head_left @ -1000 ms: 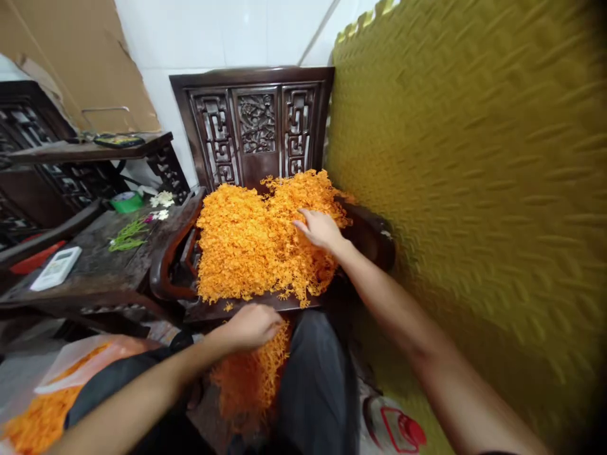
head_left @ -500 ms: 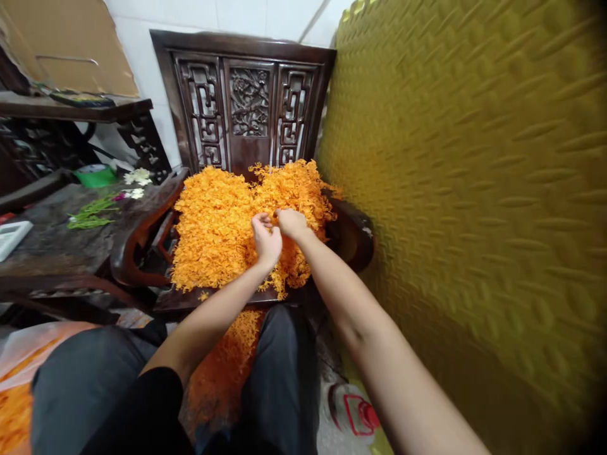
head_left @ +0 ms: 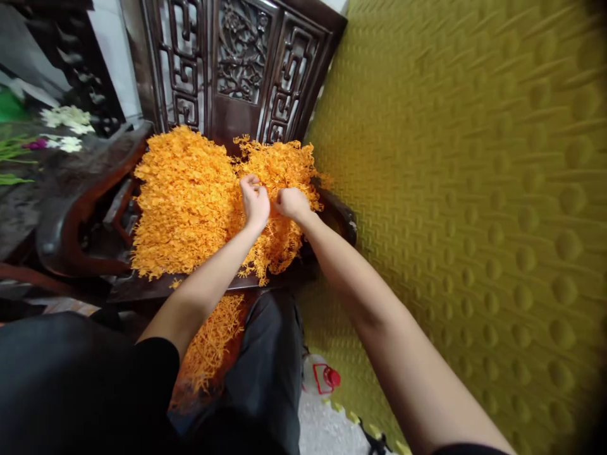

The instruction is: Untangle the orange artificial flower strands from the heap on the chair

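Both hands were curled in the head view: the left hand (head_left: 257,203) bent its fingers towards its thumb, while the right hand (head_left: 293,203) was folded more tightly, knuckles up. Whether either one clasped anything could not be told. They hung just beside each other, a narrow gap between them, over a looser orange heap (head_left: 284,161) of curly strands that spread from twelve o'clock down to six.

At nine o'clock from the hands stood a larger orange heap (head_left: 183,202), meeting the looser one. Both heaps rested on a dark wooden chair (head_left: 237,117), its carved back rising between eleven and twelve. A small orange piece (head_left: 175,284) lay near the seat's front edge, between seven and eight. More orange strands (head_left: 215,341) showed below the seat at seven, beside a trousered leg (head_left: 270,354) at six. A red-capped bottle (head_left: 313,377) sat at five, and a yellow textured mat (head_left: 450,158) filled the three o'clock side. White flowers (head_left: 69,120) lay at ten.
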A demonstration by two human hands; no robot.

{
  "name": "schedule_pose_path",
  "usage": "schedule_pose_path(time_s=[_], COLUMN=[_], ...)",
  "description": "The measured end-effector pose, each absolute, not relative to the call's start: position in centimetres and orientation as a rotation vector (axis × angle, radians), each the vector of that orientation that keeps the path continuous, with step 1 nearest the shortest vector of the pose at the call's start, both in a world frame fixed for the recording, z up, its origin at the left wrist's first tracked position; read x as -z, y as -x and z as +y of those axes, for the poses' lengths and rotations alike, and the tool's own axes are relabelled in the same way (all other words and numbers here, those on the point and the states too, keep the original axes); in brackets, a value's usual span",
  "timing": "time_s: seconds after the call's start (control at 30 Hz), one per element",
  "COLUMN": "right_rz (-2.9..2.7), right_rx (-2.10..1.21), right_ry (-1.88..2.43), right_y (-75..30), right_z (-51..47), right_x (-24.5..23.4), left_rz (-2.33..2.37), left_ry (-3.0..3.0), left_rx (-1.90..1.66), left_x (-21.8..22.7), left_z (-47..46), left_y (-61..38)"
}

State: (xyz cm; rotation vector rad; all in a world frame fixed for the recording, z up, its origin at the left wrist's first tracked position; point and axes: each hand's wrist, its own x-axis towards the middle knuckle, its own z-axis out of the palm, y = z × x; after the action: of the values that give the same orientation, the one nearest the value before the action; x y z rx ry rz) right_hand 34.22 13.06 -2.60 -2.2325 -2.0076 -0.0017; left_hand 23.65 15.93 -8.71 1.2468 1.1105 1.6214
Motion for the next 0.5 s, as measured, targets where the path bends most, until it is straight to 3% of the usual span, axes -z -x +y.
schedule_pose_path(time_s=[0.23, 0.5], right_rz=[-1.549, -1.388], right_rx=[-0.175, -0.580], right_ry=[2.033, 1.992], right_y=[-36.8, -36.1], right_z=[14.3, 14.0], right_x=[-1.3, 0.6], left_rz=[1.077, 0.905], left_ry=[-1.992, -2.185], left_rx=[-1.020, -1.142], left_x=[10.7, 8.2], left_z=[13.9, 12.8], left_y=[-24.4, -23.2])
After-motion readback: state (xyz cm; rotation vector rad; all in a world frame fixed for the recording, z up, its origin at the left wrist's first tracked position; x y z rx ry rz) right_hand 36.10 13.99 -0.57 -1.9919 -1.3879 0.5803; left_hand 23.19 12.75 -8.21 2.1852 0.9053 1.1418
